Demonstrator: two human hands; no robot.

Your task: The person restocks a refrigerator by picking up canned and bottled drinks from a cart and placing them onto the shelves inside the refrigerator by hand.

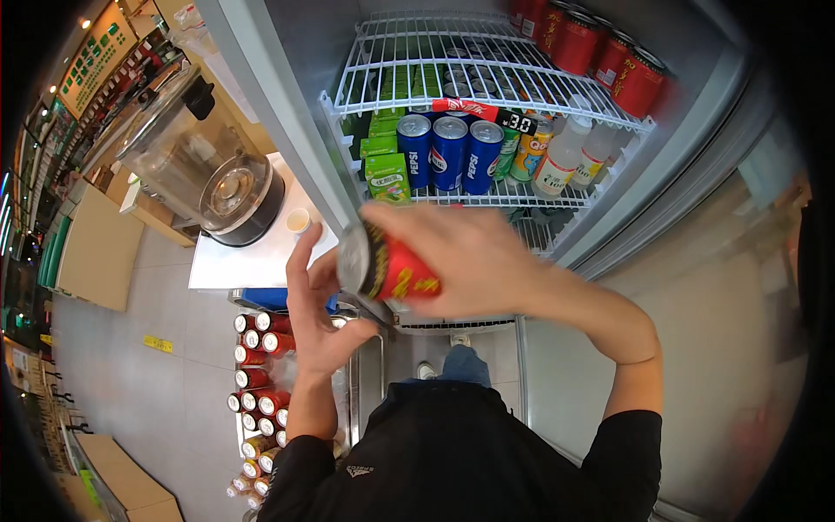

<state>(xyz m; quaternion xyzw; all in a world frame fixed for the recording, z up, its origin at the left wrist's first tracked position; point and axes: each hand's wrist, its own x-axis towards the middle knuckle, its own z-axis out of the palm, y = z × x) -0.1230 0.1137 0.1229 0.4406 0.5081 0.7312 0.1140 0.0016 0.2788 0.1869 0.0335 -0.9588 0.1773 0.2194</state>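
Note:
My right hand grips a red drink can tilted on its side, its silver top towards my left hand. Close by on the left, my left hand is held up with its fingers and thumb apart; whether it touches the can's end is unclear. Behind them stands an upright fridge with white wire shelves. Blue Pepsi cans, green drink cartons, an orange can and clear bottles fill the middle shelf. Red cans stand on the upper shelf at right.
Many red cans and some yellowish ones stand at lower left beside a metal-edged cart. A clear drink dispenser and a small paper cup rest on a white counter. The fridge door stands open at right.

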